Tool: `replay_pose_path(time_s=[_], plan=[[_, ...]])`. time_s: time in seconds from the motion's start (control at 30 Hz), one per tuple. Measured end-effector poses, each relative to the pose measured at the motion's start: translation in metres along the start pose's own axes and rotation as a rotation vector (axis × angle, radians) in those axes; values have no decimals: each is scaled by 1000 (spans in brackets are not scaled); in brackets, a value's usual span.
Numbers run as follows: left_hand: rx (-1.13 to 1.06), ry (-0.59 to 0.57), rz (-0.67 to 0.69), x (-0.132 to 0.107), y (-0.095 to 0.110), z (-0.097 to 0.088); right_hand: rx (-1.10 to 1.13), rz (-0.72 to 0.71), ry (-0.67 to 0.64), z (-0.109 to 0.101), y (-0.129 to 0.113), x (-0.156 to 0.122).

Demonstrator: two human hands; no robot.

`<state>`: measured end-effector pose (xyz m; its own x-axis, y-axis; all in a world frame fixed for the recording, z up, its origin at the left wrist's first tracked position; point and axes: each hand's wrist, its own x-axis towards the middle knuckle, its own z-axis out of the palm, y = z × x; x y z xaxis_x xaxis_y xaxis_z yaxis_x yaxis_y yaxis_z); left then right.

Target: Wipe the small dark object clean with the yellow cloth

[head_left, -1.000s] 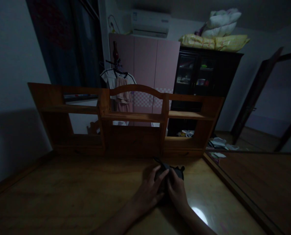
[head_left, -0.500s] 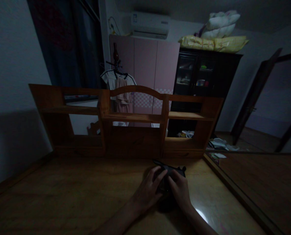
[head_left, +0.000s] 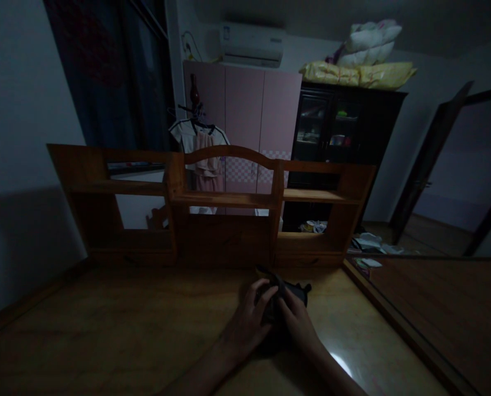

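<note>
A small black pouch-like item (head_left: 298,292) rests on the yellowish wooden tabletop (head_left: 146,319), right of the middle. Its exact kind is hard to make out in the dim light. At its left side, my left hand (head_left: 251,316) has its fingers curled over the dark material. My right hand (head_left: 298,316) grips the near right part, fingers closed on it. The two hands almost meet over the item and cover much of it. A dark flap stands up beyond the left fingertips.
A wooden shelf unit (head_left: 224,201) with open compartments stands along the table's far edge. To the right runs a raised wooden edge (head_left: 393,324). Farther back are a pink wardrobe (head_left: 245,110), a black cabinet (head_left: 377,121) and hanging clothes (head_left: 204,148).
The black item has shifted slightly left and turned a little between the hands. My right hand has moved slightly left, and the flap rises more steeply.
</note>
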<state>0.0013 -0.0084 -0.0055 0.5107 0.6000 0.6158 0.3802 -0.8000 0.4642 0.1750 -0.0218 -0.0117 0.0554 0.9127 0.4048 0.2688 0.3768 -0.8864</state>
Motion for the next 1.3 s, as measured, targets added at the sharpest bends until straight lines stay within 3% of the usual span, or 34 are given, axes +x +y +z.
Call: replay_pose_path(time_s=[0.1,0.23,0.4,0.57,0.9,1.1,1.3], plan=[[6,-11,-12,-1,3,-2,204,79,-38,1,8,2],[15,-41,-8,-2,5,-1,367,155,-183,-2,12,4],[64,-37,33,-4,0,6,222,68,-168,-3,8,1],[79,-69,38,-4,0,4,-70,-77,-90,-2,8,-3],[47,-188,3,-5,7,1,-229,-93,12,-5,6,-4],[72,-191,5,-7,6,3,-310,-116,56,-5,19,-5],[140,-182,-14,-12,-5,14,-388,-128,58,-6,15,-5]])
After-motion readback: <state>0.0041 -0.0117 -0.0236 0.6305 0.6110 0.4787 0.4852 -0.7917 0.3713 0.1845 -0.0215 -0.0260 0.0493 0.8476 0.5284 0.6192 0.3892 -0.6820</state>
